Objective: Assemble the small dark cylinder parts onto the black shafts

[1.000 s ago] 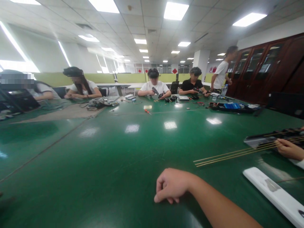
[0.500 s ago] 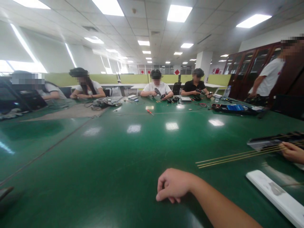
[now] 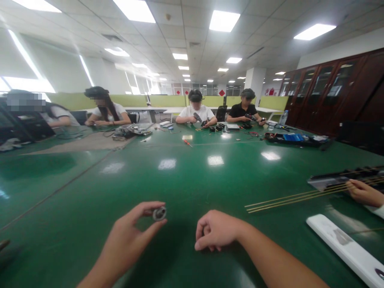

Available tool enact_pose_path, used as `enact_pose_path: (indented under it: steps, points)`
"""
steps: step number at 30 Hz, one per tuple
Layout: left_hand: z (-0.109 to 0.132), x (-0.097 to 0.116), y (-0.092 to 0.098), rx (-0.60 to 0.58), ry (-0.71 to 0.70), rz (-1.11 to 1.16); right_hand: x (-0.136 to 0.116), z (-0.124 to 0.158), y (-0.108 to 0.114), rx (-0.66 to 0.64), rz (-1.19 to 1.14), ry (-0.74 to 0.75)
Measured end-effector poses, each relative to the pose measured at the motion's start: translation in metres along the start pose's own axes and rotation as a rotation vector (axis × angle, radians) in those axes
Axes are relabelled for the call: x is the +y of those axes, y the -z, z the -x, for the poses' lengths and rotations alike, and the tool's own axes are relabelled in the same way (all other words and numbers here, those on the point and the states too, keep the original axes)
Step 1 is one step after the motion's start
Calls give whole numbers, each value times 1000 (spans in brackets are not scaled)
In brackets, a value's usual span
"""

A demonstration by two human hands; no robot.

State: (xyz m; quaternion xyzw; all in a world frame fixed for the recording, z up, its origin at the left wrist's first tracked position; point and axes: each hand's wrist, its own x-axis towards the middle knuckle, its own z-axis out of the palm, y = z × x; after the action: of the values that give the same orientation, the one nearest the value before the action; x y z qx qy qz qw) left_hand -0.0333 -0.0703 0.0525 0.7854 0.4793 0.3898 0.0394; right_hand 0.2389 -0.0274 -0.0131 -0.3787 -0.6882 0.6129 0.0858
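A small round grey metal part [image 3: 159, 213] is pinched between the thumb and fingers of my left hand [image 3: 127, 236], above the green table [image 3: 180, 180]. To its right, my right hand [image 3: 216, 232] rests on the table with its fingers curled in. Whether anything is inside those curled fingers cannot be seen. A gap of bare table lies between the two hands.
At right, another person's hand [image 3: 364, 194] holds thin brass-coloured rods [image 3: 279, 203] over the table. Nearer lies a long white object [image 3: 345, 248]. A red screwdriver [image 3: 187, 143] lies further off. Several people sit along the far side, among tools and parts.
My left hand has come into view from the left with the round metal part. My right hand has hardly moved. The standing person at the right is out of view.
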Motion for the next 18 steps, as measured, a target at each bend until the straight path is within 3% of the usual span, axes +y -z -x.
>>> enact_pose_path:
  steps: [3, 6, 12, 18]
  points:
    - [-18, 15, -33, -185, -107, 59, 4, -7, -3, 157, -25, 90]
    - [-15, 13, -52, -277, -187, 95, 6, -12, -6, 344, 25, 210]
    - [7, -11, -61, -236, -141, 136, 3, -11, -7, 549, 200, 291]
    - [5, -8, -61, -220, -100, 220, 2, -3, -11, 552, 282, 401]
